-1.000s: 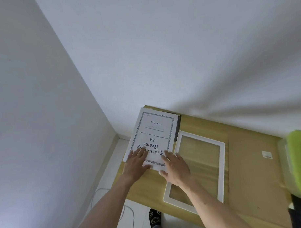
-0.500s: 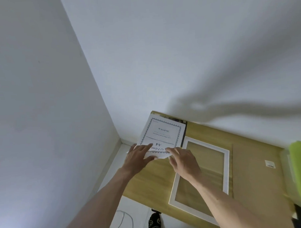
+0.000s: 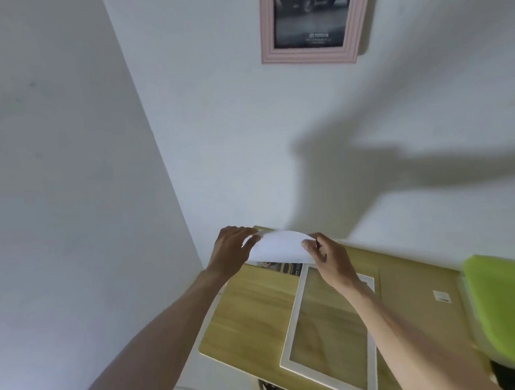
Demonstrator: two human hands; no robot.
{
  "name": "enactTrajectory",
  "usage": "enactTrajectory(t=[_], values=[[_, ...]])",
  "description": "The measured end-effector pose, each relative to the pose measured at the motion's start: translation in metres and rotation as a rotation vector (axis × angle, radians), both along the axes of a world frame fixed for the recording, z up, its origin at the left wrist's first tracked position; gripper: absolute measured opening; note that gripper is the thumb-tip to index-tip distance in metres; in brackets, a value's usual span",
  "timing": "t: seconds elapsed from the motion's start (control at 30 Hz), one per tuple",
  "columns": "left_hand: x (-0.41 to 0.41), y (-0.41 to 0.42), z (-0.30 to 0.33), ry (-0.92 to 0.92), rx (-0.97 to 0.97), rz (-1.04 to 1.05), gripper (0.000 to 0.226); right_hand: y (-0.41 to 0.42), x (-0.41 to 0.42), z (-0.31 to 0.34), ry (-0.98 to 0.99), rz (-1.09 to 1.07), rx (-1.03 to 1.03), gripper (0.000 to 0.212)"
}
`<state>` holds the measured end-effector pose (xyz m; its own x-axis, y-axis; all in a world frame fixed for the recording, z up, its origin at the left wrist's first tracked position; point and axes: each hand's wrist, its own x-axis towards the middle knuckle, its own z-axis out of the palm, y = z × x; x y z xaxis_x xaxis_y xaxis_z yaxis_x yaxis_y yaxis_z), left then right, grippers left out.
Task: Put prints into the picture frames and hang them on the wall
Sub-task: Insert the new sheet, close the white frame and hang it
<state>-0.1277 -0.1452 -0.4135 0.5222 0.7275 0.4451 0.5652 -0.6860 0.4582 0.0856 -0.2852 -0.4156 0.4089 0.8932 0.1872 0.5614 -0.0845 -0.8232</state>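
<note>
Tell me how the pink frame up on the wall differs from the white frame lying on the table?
The pink frame hangs upright on the wall; the white frame lies flat on the wooden table. The pink frame holds a dark print; the white frame shows only the table's wood through its opening. The pink frame's moulding is wide and stepped; the white frame's border is thin and plain. Both are rectangular picture frames.

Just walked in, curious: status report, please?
Left hand and right hand pinch white sheet, lifted and bowed. White frame lies empty on wooden table. Nothing in the way.
</note>
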Motion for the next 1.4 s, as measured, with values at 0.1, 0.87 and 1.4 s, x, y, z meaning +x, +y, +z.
enactTrajectory(t=[0.1,0.87,1.4], values=[[0.009,-0.013,0.028,-0.101,-0.107,0.069,0.044,-0.021,0.003,0.023,0.196,-0.16,0.156,0.045],[0.067,-0.11,-0.021,-0.423,-1.1,0.007,0.029,-0.166,0.047,-0.059,0.675,-0.439,-0.232,0.048],[0.088,-0.071,-0.123,0.389,-1.014,-0.136,0.09,-0.141,0.036,-0.125,0.345,-0.464,-0.622,0.034]])
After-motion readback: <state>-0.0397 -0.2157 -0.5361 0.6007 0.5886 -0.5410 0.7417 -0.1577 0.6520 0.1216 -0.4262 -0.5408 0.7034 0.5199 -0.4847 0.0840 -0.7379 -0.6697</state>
